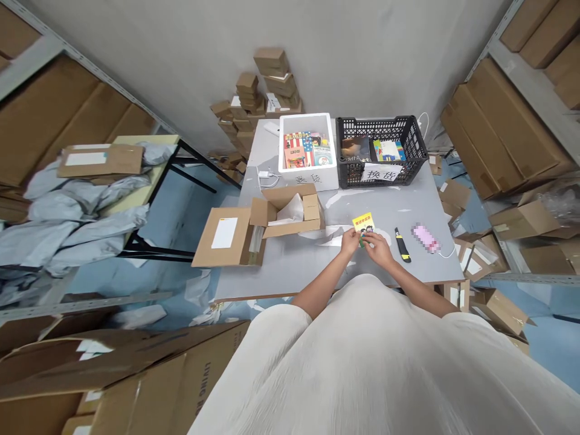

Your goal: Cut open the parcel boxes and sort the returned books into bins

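A small yellow booklet point(363, 222) is held over the grey table point(408, 208), just in front of my body. My left hand point(350, 241) grips its lower left edge with closed fingers. My right hand point(377, 248) pinches its lower right edge. An open cardboard box point(290, 211) with white paper inside lies to the left of my hands. A black and yellow utility knife point(402, 244) lies just right of my right hand.
A white foam box point(308, 148) with books and a black plastic crate point(380, 148) stand at the table's far edge. A pink object point(425, 237) on a white cable lies at the right. Cardboard boxes fill the shelves and floor; grey mailer bags point(67, 211) pile up on a side table.
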A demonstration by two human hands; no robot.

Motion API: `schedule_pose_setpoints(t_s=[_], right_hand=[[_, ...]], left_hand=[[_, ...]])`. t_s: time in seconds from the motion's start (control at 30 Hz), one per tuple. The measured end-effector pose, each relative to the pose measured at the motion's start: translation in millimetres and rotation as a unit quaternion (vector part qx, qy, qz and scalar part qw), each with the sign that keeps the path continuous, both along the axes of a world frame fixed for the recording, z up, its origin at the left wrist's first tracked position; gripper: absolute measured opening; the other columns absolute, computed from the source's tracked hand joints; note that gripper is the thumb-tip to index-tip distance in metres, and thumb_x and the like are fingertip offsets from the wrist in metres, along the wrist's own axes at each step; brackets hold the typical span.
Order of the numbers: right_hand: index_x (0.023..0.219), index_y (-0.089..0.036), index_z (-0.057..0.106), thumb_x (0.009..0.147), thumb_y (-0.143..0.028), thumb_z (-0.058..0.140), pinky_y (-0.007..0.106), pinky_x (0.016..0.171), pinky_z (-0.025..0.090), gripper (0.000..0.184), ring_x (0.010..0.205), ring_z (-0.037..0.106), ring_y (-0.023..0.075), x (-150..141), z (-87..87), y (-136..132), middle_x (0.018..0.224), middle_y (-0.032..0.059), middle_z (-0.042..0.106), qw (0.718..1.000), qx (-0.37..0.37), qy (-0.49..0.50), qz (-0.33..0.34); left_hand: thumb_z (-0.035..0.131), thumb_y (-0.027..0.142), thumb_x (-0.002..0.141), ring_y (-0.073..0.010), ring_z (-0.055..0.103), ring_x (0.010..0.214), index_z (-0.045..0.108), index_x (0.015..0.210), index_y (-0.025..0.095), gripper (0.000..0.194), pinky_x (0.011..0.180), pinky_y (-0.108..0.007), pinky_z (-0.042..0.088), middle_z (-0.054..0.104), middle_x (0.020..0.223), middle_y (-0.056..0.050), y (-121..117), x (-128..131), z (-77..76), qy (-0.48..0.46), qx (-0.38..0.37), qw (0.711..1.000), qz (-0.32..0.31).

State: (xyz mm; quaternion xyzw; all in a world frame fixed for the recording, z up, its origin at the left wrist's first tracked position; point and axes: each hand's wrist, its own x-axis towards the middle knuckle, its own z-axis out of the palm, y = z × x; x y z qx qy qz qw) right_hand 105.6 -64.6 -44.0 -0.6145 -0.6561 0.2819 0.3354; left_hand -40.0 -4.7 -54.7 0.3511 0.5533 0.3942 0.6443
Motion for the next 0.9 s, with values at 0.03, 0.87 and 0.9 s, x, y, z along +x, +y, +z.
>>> schedule_pose_setpoints(t_s=[0.03,0.87,0.9], right_hand=[[0.118,-0.028,0.085,0.101,-0.037,0.059,0.054,0.117,0.051,0.032,0.129,0.069,0.0328,2,-0.4,0,0.135,0.0108,0.08,1.0,-0.001,-0.001,-0.003],[0.096,-0.024,0.073,0.061,-0.059,0.097,0.039,0.079,0.065,0.055,0.078,0.076,0.0222,-26,31.4,87,0.079,0.0019,0.078,0.906,-0.185,0.353,-0.145],[0.096,-0.024,0.073,0.062,-0.06,0.096,0.039,0.079,0.065,0.055,0.078,0.076,0.0225,-32,31.0,92,0.079,0.002,0.077,0.907,-0.182,0.352,-0.144]], left_hand=[[0.085,0.045,0.087,-0.019,0.072,0.078,0.074,0.089,0.018,0.029,0.079,-0.033,0.061,0.079,0.083,-0.004,1,-1,0.0,-0.001,-0.005,1.0,0.01],[0.081,0.025,0.086,-0.0164,0.062,0.072,0.083,0.116,0.019,0.03,0.076,-0.029,0.053,0.072,0.087,-0.001,52,-82,42.7,0.202,0.115,0.973,-0.006],[0.082,0.025,0.085,-0.0164,0.062,0.071,0.082,0.118,0.019,0.034,0.076,-0.029,0.054,0.072,0.086,-0.001,57,-89,44.6,0.193,0.113,0.975,0.0]])
